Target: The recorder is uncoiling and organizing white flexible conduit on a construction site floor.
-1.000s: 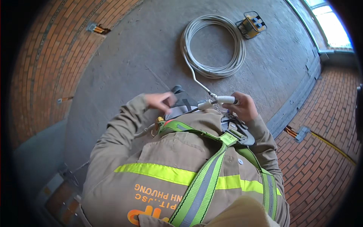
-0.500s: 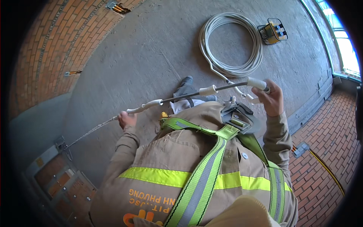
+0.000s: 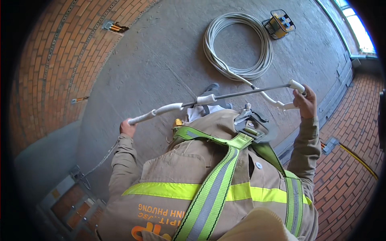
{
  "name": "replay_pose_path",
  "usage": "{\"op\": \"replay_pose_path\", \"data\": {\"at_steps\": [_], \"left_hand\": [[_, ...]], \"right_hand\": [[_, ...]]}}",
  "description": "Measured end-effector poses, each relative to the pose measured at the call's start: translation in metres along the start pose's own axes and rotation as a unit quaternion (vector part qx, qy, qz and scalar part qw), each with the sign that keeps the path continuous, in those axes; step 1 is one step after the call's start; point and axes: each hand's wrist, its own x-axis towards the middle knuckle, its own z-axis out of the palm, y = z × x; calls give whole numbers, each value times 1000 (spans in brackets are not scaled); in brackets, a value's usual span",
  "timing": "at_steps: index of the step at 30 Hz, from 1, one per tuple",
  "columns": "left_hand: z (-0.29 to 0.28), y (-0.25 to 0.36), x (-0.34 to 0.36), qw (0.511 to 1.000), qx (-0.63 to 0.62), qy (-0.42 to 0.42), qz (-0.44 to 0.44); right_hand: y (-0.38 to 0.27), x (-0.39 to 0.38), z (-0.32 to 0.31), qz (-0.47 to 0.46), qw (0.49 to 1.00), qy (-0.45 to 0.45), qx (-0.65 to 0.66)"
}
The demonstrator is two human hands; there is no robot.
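A dark grey rod or cable (image 3: pixel 237 94) stretches across in front of my chest, with short white corrugated sleeves on it. My left hand (image 3: pixel 128 128) is closed round the end of the left sleeve (image 3: pixel 167 107). A separate short white sleeve (image 3: pixel 206 99) sits midway along. My right hand (image 3: pixel 307 102) grips the right-hand white sleeve (image 3: pixel 296 86) at the other end. A white hose (image 3: pixel 265 96) runs from the floor coil up to my right hand; how it lies in the fingers is partly hidden. A pale twisted rope (image 3: pixel 102 158) trails down-left from my left hand.
On the concrete floor ahead lies a large coil of white hose (image 3: pixel 209 46), beside a yellow machine in a black frame (image 3: pixel 279 25). Brick walls stand at left (image 3: pixel 52 60) and right (image 3: pixel 341 180), with wall boxes (image 3: pixel 108 25). My green harness strap (image 3: pixel 213 193) crosses my chest.
My hands have moved farther apart, left hand leftward and right hand rightward and slightly down. The coil and machine appear shifted a little left in view.
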Motion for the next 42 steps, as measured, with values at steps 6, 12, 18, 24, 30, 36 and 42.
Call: {"op": "replay_pose_path", "data": {"at_steps": [6,12,18,24,30,36,42], "left_hand": [[-74,134,102,968,-48,75,233],[-98,258,124,924,-28,124,361],[-55,358,170,920,-64,42,383],[-45,409,174,898,-94,-274,331],[-11,380,169,848,-209,-382,301],[-40,389,172,864,-276,-345,242],[-117,408,199,886,-270,-225,304]], "right_hand": [[68,8,4,146,986,-4,77],[103,-15,61,166,974,-118,101],[90,12,79,80,968,-121,205],[80,32,31,121,990,-55,36],[76,52,32,91,959,-107,-247],[18,69,18,136,975,-147,-100],[-40,76,19,114,965,-234,-43]]}}
